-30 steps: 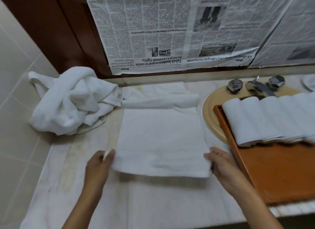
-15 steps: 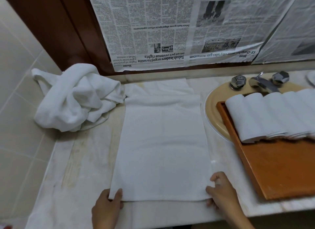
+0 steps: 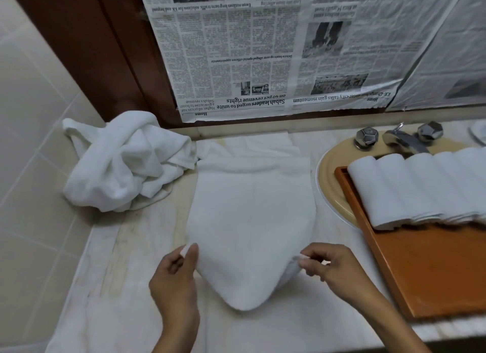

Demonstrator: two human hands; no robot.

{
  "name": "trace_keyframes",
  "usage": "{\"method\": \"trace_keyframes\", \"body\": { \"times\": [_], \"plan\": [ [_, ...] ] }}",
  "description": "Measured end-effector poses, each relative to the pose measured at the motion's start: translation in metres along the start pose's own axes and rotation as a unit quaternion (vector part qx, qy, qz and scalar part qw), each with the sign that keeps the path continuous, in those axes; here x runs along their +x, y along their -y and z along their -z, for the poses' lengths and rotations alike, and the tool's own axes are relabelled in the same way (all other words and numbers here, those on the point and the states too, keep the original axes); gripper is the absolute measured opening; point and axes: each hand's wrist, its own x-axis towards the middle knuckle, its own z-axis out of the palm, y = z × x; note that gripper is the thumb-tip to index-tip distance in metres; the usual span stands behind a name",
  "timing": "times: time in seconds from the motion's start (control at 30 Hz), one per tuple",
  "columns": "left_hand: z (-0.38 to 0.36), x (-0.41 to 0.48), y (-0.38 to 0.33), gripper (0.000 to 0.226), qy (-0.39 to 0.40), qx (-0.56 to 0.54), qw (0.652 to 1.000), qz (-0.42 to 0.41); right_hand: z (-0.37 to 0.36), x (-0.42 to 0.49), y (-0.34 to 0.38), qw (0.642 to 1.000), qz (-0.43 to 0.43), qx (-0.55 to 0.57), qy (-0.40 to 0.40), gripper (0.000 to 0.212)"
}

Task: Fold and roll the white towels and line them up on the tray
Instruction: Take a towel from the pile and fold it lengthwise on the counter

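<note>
On the pale marble counter (image 3: 110, 260), between a crumpled heap of white towels (image 3: 123, 166) at the back left and the wooden tray (image 3: 434, 273) on the right, lies the flat white towel (image 3: 249, 210). Its far edge rests on the counter and its near edge is raised. The left hand (image 3: 178, 273) pinches the near left corner between thumb and fingertips, and the right hand (image 3: 336, 266) pinches the near right corner the same way, its other fingers curled. With both corners drawn inward, the near edge sags between them in a rounded pouch. On the tray's far part, rolled towels (image 3: 420, 187) lie side by side, touching one another; at least 4 show before the row runs out of view on the right. The tray sits across a beige sink basin (image 3: 331, 189), with a chrome faucet (image 3: 405, 142) and 2 faceted knobs (image 3: 366, 138) behind it. Sheets of newspaper (image 3: 263, 50) cover the wall above.
</note>
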Motion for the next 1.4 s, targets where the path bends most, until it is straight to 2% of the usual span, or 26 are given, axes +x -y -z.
{"method": "trace_keyframes", "body": {
  "times": [0.07, 0.13, 0.27, 0.47, 0.67, 0.93, 1.17, 1.3, 1.4],
  "plan": [
    [-0.017, -0.007, -0.020, 0.008, 0.077, 0.028, 0.995, -0.052, 0.000, 0.010, 0.024, 0.998, 0.068, -0.016, -0.002, 0.023],
    [-0.035, -0.014, -0.041, 0.007, 0.153, 0.060, 0.982, -0.093, -0.001, 0.020, 0.048, 0.993, 0.117, -0.003, 0.004, 0.016],
    [-0.058, -0.019, -0.068, 0.006, 0.252, 0.101, 0.954, -0.127, -0.005, 0.035, 0.082, 0.979, 0.197, 0.020, 0.039, 0.009],
    [-0.060, -0.026, -0.082, 0.011, 0.322, 0.110, 0.932, -0.127, -0.018, 0.044, 0.095, 0.978, 0.193, 0.065, 0.046, 0.020],
    [-0.055, -0.028, -0.080, 0.015, 0.335, 0.090, 0.934, -0.087, -0.025, 0.044, 0.096, 0.980, 0.175, 0.090, 0.021, 0.016],
    [-0.052, -0.028, -0.073, 0.016, 0.331, 0.085, 0.938, -0.054, -0.036, 0.040, 0.094, 0.983, 0.166, 0.052, -0.059, 0.017],
    [-0.047, -0.033, -0.067, 0.021, 0.325, 0.104, 0.938, -0.054, -0.049, 0.034, 0.086, 0.987, 0.116, 0.032, -0.106, 0.023],
    [-0.043, -0.035, -0.063, 0.022, 0.323, 0.127, 0.936, -0.059, -0.055, 0.029, 0.077, 0.986, 0.119, 0.001, -0.120, 0.030],
    [-0.042, -0.036, -0.060, 0.014, 0.321, 0.148, 0.933, -0.073, -0.057, 0.029, 0.070, 0.981, 0.137, -0.033, -0.133, 0.032]
  ]
}}
